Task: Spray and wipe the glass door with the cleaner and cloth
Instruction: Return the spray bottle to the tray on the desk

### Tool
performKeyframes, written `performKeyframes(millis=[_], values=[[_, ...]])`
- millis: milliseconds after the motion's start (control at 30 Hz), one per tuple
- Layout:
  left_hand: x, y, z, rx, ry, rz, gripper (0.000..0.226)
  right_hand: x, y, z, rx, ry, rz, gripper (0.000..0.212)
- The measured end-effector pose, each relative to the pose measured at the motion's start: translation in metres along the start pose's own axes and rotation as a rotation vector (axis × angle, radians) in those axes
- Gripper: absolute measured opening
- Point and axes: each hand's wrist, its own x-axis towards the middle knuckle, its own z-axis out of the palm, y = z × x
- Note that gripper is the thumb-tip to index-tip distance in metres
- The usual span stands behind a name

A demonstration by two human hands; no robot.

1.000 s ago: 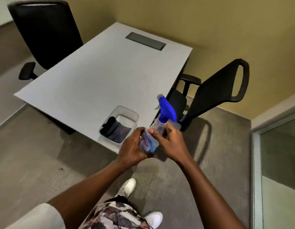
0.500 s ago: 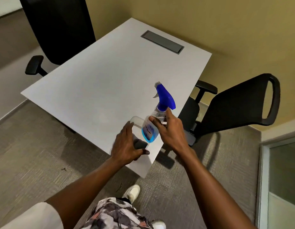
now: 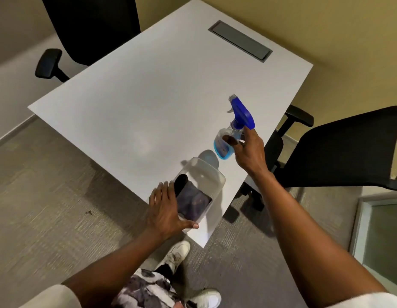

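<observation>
**Bottle lifted, bin steadied**

The right hand (image 3: 248,152) reached forward over the counter (image 3: 148,96), its grip closed around the neck of the spray bottle (image 3: 228,138), which hung tilted above the surface, blue trigger head uppermost and blue liquid pooled low. Below and left of that grip, the left hand (image 3: 168,210) lay with fingers spread on the near side of a clear plastic bin (image 3: 206,174), thumb along its near edge, not closed on anything. Inside the bin lay a dark cloth (image 3: 193,201). The glass door (image 3: 381,236) stood far right of both hands.
</observation>
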Motion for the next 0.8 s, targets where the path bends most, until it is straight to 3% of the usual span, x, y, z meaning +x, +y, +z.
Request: performKeyframes(millis=[267, 567, 800], values=[[0.004, 0.0, 0.015, 0.083, -0.008, -0.019, 0.17, 0.01, 0.022, 0.021, -0.017, -0.052, 0.1, 0.052], [0.003, 0.009, 0.007, -0.051, -0.065, -0.056, 0.172, 0.007, 0.037, 0.033, -0.005, -0.04, 0.18, 0.05], [0.004, 0.01, 0.004, -0.019, -0.076, -0.053, 0.171, 0.002, 0.043, 0.044, -0.014, -0.033, 0.201, 0.038]])
